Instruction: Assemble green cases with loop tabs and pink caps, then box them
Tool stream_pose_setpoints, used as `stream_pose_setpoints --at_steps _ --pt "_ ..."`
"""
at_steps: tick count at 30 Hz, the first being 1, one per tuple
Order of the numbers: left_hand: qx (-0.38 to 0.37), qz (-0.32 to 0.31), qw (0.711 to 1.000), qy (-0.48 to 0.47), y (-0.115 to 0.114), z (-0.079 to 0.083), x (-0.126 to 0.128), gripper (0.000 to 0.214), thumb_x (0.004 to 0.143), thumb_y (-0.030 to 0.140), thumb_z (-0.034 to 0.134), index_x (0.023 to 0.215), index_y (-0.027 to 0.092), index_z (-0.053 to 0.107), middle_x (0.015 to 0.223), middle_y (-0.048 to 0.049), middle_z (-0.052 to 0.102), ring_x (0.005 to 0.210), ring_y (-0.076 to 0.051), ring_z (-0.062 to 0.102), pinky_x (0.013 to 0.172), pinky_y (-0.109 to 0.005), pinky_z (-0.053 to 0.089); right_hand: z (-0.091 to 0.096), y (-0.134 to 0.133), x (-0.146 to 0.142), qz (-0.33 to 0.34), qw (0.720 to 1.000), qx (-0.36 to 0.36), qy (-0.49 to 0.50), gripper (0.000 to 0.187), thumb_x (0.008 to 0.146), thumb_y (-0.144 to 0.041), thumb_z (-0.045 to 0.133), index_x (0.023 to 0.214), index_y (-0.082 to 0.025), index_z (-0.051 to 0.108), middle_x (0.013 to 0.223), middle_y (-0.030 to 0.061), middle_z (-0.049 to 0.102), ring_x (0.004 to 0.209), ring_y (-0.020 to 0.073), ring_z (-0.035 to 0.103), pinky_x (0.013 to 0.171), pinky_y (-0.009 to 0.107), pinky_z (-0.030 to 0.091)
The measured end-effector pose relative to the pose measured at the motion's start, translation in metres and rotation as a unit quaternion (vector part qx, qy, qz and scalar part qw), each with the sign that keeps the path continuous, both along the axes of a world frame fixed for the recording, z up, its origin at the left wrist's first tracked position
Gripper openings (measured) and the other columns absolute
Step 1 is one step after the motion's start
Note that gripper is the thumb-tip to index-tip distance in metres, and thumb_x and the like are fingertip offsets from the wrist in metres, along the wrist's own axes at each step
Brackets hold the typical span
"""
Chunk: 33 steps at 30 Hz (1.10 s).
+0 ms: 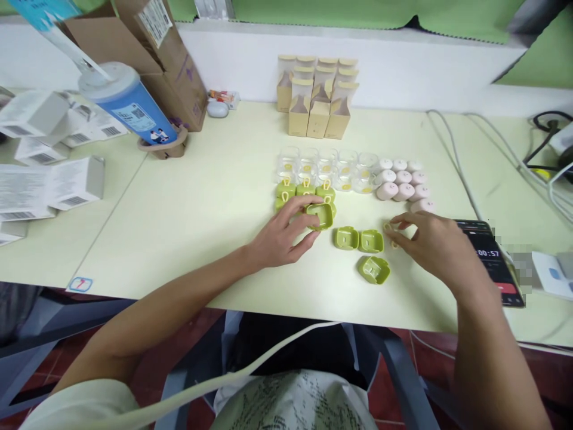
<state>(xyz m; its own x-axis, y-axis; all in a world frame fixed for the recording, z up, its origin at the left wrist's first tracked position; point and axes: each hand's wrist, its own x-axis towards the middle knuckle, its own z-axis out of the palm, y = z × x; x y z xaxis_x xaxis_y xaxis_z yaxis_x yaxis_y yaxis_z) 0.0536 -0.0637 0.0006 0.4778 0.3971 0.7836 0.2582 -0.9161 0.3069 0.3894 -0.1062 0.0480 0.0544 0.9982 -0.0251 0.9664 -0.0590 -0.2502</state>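
Work seemed to be at the stage of picking up a small pale-yellow loop (387,227): the right hand (441,248) had thumb and index finger at it, though whether they gripped it I could not tell. The left hand (284,236) grasped a green cup (323,216) near the yellow-looped green pieces (306,189); three green cups (347,238) lay between the hands on the counter (201,191). The next move probably called for a fine fingertip pinch. The phone (491,263) read ":00:57", a sticker (81,283) apparently "7"; print on the blue tub (134,107) was illegible.
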Motion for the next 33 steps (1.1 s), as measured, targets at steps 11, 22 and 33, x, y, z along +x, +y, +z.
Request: stream_pose_setpoints --at_steps 11,22,33 --pt "-0.04 0.075 0.996 -0.006 0.008 -0.001 -0.003 0.034 0.11 0.03 0.065 0.143 0.026 0.057 0.144 -0.0142 0.07 0.137 -0.028 0.069 0.114 -0.051 0.06 0.026 0.011 -0.048 0.073 0.928 0.257 0.258 0.012 0.098 -0.029 0.078 0.106 -0.023 0.083 0.095 0.0068 0.08 0.076 0.0207 0.077 0.074 0.036 0.06" --pt "-0.05 0.051 0.997 -0.018 0.006 0.001 0.002 0.045 0.112 0.035 0.065 0.153 0.032 0.046 0.144 -0.0097 0.076 0.136 -0.026 0.072 0.106 -0.049 0.065 0.0 0.005 -0.109 0.173 0.865 0.264 0.391 0.018 0.1 -0.028 0.084 0.11 -0.042 0.088 0.095 -0.0001 0.086 0.077 0.0249 0.076 0.065 0.043 0.058" --pt "-0.023 0.027 0.999 -0.029 0.002 0.005 0.004 0.055 0.106 0.029 0.077 0.156 0.029 0.052 0.142 -0.01 0.079 0.13 -0.025 0.076 0.107 -0.047 0.068 -0.007 0.002 -0.121 0.198 0.877 0.267 0.348 0.02 0.104 -0.022 0.075 0.103 -0.032 0.091 0.101 0.0051 0.088 0.086 0.0248 0.081 0.075 0.043 0.066"
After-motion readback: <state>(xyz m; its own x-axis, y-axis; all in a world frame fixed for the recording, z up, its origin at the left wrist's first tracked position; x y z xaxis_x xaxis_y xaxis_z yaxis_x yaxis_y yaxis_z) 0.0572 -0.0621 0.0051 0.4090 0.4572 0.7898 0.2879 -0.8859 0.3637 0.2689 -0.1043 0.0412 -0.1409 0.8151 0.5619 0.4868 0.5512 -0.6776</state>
